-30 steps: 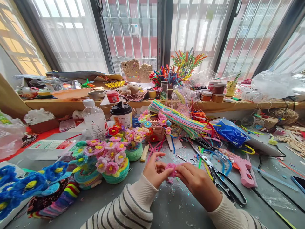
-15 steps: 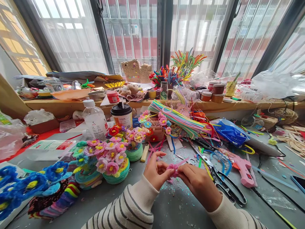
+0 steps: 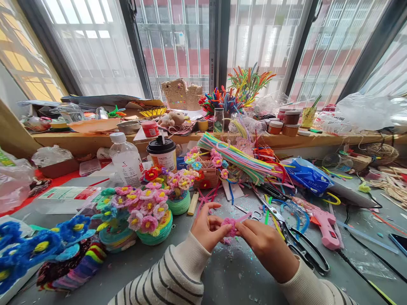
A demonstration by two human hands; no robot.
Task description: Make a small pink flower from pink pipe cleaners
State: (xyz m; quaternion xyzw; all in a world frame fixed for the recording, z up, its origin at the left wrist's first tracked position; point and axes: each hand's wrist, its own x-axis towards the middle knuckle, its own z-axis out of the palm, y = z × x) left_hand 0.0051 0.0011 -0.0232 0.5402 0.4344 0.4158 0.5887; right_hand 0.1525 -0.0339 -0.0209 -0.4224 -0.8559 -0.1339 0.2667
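Between my hands is a small pink pipe-cleaner flower (image 3: 229,226), with a loose pink end sticking out to the upper right. My left hand (image 3: 208,228) pinches its left side between thumb and fingers. My right hand (image 3: 265,245) closes on its right side, and the fingertips partly hide it. Both hands are a little above the grey table. To the left stand finished pots of pipe-cleaner flowers, among them a pink bunch (image 3: 149,209) in a green coiled pot and a blue bunch (image 3: 41,245).
Large black scissors (image 3: 294,235) and a pink glue gun (image 3: 324,226) lie to the right. Behind my hands is a bundle of pastel pipe cleaners (image 3: 238,159). A lidded cup (image 3: 162,154) and a plastic bottle (image 3: 125,161) stand at the back left. Glitter is scattered on the table (image 3: 229,279).
My right hand has shifted slightly left, closer to my left hand. More of the pink flower shows between the fingers. Everything else stays in place.
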